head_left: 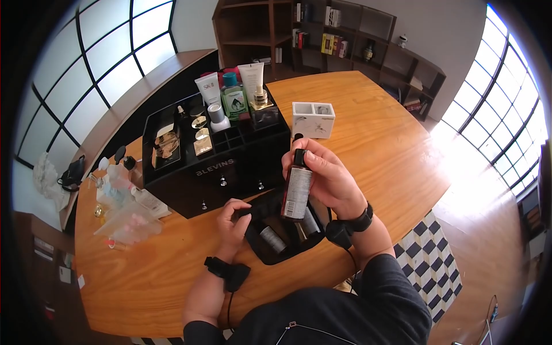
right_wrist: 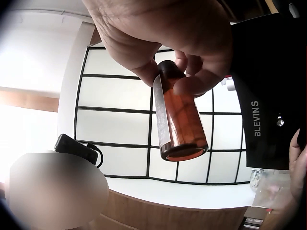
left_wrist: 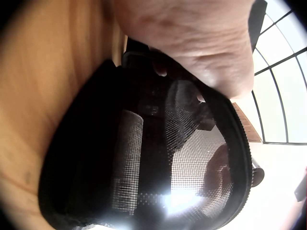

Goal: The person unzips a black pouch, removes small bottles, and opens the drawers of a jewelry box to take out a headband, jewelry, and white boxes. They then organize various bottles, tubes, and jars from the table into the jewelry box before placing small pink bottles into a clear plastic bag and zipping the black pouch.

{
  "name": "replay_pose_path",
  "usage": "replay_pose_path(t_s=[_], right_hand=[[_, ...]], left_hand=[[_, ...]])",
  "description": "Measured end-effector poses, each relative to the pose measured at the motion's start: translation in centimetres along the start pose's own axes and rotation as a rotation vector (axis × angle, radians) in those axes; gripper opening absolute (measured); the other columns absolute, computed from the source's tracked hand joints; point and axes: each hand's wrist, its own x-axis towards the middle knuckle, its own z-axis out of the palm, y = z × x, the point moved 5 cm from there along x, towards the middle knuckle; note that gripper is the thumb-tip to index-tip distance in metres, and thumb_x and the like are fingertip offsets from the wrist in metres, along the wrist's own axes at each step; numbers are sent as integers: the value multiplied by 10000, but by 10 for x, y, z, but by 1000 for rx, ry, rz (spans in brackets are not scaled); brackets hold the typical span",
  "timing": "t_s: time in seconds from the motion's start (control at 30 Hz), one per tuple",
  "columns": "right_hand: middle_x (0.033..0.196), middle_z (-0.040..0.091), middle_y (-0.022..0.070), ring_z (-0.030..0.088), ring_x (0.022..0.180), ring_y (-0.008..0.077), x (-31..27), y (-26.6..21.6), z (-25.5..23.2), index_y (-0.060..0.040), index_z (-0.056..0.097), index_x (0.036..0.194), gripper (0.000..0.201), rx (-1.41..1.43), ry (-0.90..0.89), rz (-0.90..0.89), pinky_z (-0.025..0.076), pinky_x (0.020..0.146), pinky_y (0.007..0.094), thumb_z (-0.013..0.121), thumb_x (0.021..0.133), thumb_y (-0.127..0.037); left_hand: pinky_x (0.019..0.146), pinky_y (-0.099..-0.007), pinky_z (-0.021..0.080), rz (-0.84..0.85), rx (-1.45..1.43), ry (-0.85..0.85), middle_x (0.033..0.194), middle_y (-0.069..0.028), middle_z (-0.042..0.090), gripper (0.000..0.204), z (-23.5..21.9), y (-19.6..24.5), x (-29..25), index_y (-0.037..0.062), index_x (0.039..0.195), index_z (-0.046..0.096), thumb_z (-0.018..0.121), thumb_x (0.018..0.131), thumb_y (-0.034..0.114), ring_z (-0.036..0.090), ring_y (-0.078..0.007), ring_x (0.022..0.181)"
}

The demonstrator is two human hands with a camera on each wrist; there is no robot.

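Observation:
My right hand (head_left: 330,175) pinches a small bottle (head_left: 297,192) by its black cap end, with its grey label and barcode facing the head camera. In the right wrist view the bottle (right_wrist: 182,120) is see-through reddish brown, and the fingers of my right hand (right_wrist: 168,38) surround its neck. Below it a black mesh pouch (head_left: 266,257) lies on the table with a grey-labelled bottle (head_left: 272,239) and another container (head_left: 311,221) in it. My left hand (head_left: 233,225) touches the pouch's left edge, fingers bent; in the left wrist view its palm (left_wrist: 201,43) is over the pouch (left_wrist: 242,143).
A black organizer (head_left: 190,192) marked BLEVINS holds tubes, a green bottle (head_left: 234,102) and cosmetics behind the pouch. A white two-slot holder (head_left: 313,126) stands to its right. Clear bags and small bottles (head_left: 135,221) lie at the left of the wooden table (head_left: 368,121).

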Motion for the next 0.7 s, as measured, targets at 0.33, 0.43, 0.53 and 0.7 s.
replay_pose_path(t_s=[0.33,0.43,0.53,0.7], right_hand=[[949,575,65,570,823,153,-8,-1,8,-108,497,1070,176,72,56,21,496,749,287,519,950,-235],[921,532,56,524,799,174,-6,4,0,-115,504,1067,231,69,117,69,454,736,300,519,943,-310],[921,526,55,519,766,169,-6,6,-1,-112,501,1087,247,131,178,107,462,684,300,479,961,-324],[905,535,59,540,700,185,-6,11,-3,-86,506,1069,275,284,172,164,490,610,319,432,979,-335]], left_hand=[[794,-267,403,18,34,18,880,-75,540,170,-1,-1,0,-17,872,581,565,703,-10,513,-155,850],[788,-265,404,1,38,15,880,-74,539,165,0,4,0,-16,872,580,567,708,-7,514,-153,849],[786,-264,405,-4,35,15,880,-74,538,162,-1,2,0,-14,873,579,570,712,-5,516,-153,851],[789,-264,406,18,31,13,881,-73,538,165,-1,0,0,-13,876,580,574,711,-5,517,-157,852]])
